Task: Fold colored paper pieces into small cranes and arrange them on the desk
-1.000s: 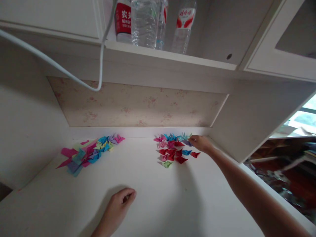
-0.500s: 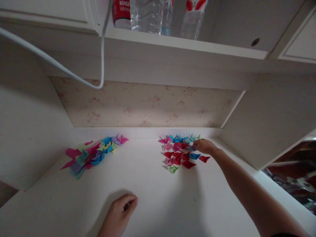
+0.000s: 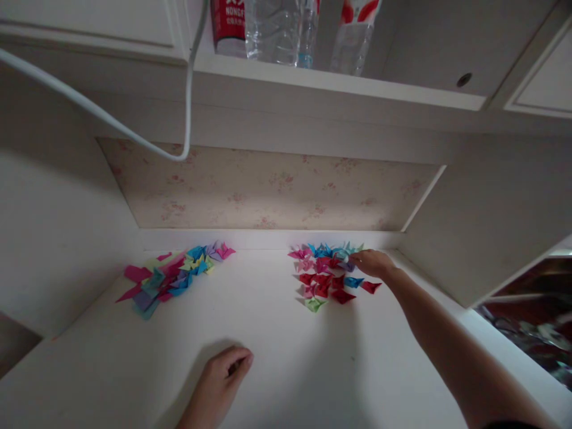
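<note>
My right hand (image 3: 370, 263) reaches to the back right of the white desk. Its fingertips are closed at a purple paper crane (image 3: 347, 267); part of the crane is hidden behind the fingers. Around it sit several folded paper cranes in rough rows: a blue crane (image 3: 353, 282), a dark red crane (image 3: 343, 296), a light green crane (image 3: 314, 304) and a pink crane (image 3: 300, 254) among them. My left hand (image 3: 224, 372) rests near the front of the desk, fingers curled against the thumb, with nothing visible in it.
At the back left lies a heap of coloured paper cranes (image 3: 172, 277). A shelf (image 3: 348, 88) overhangs the desk and holds clear plastic bottles (image 3: 272, 33) and a red container (image 3: 229, 27). A white cable (image 3: 111, 122) hangs at upper left. Side panels (image 3: 487, 214) flank the desk.
The fingers of my right hand have straightened slightly at the purple crane. My left hand has stayed curled in place, and the view has shifted slightly.
</note>
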Action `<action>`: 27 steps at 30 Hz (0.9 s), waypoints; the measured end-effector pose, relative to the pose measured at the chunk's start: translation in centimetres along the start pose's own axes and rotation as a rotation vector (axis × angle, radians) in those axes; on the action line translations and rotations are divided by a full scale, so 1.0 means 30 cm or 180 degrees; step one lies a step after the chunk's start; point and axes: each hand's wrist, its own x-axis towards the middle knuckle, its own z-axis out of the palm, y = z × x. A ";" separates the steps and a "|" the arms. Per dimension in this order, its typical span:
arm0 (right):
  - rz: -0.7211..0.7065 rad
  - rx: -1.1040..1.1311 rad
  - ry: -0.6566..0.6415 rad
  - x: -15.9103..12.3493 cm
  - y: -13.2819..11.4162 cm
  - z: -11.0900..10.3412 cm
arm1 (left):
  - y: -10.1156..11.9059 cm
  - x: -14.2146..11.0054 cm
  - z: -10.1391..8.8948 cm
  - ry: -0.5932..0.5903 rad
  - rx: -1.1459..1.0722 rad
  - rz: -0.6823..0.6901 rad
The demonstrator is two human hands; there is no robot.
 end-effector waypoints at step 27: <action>-0.0512 0.2656 0.0426 -0.676 -0.849 0.169 | 0.035 -0.049 0.012 0.0362 -0.0037 0.0326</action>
